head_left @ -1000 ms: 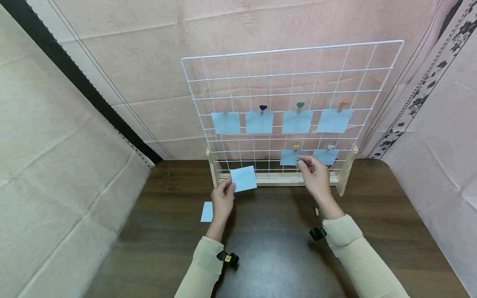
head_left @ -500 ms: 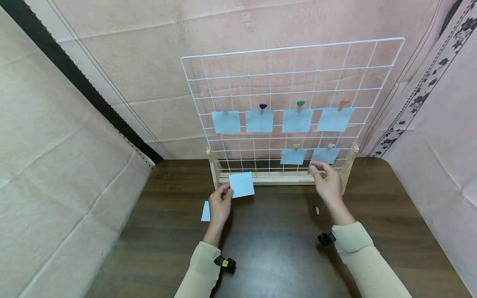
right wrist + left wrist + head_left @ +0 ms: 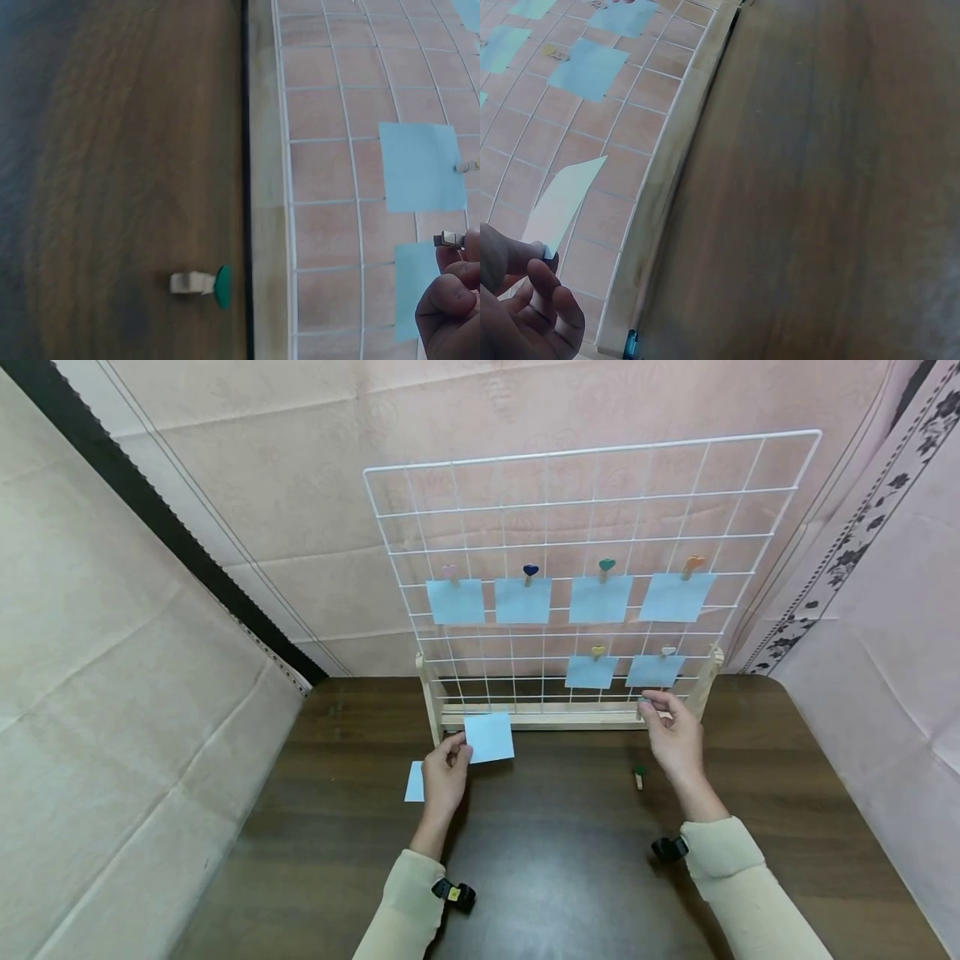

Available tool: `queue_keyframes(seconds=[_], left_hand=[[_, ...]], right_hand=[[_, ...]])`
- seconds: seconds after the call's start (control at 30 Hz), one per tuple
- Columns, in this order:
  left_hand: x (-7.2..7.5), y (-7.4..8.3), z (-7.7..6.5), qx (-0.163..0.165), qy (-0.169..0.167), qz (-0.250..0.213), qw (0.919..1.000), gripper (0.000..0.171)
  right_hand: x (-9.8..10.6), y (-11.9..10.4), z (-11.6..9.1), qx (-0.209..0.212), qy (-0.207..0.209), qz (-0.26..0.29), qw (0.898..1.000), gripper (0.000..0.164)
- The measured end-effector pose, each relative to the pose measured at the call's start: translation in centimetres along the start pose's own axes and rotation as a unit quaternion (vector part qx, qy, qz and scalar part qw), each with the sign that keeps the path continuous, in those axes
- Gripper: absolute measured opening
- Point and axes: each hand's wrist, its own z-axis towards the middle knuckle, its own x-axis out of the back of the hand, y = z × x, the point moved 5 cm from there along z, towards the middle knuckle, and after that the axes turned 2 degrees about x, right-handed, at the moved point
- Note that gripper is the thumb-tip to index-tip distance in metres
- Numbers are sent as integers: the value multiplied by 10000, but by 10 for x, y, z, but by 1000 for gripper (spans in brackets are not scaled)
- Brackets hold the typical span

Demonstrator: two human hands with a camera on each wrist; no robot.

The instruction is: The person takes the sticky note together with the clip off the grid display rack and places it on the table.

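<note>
Head view: light-blue held note [image 3: 489,737] pinched near the left edge between thumb and fingers of left hand [image 3: 445,777], in front of wooden base [image 3: 555,722] under white wire grid [image 3: 592,451]. Right hand [image 3: 677,745] near the base's right end, just below lower-row notes [image 3: 590,672], with thumb and forefinger tips together. Hanging higher up, four upper-row notes [image 3: 522,602] under heart-topped clips [image 3: 607,565]. Lying on brown tabletop [image 3: 547,835]: loose blue note [image 3: 413,783] beside left hand, green-topped clothespin [image 3: 639,779] near right hand.

Left wrist view: held note tilted, gripped at one end between thumb and fingertips, other fingers curled.

Right wrist view: small clothespin [image 3: 449,240] gripped at the fingertips, in front of lower-row notes; green-topped clothespin flat on tabletop near base.
</note>
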Motion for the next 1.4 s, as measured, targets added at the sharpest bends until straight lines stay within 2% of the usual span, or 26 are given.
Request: queue_keyframes(seconds=[0.2, 0.4, 0.6, 0.87, 1.07, 1.27, 1.4], left_hand=[[-1, -3, -3, 134, -60, 68, 9999, 23], [0, -9, -7, 156, -61, 72, 9998, 23], [2, -15, -12, 264, -101, 214, 9994, 23], [5, -21, -17, 242, -332, 405, 9983, 23], [7, -27, -19, 470, -555, 526, 9960, 28], [9, -28, -21, 535, -664, 599, 9946, 32], [10, -28, -23, 651, -719, 732, 9926, 30]], right_hand=[[6, 13, -4, -12, 174, -14, 9998, 23], [11, 16, -5, 62, 196, -30, 9998, 23], [14, 25, -6, -43, 163, -184, 9997, 24], [20, 43, -13, -327, -260, -909, 9950, 28], [24, 51, -16, -419, -595, -1122, 9910, 30], [28, 54, -19, -550, -862, -1276, 9865, 31], [30, 59, -21, -669, -1152, -1398, 9812, 34]])
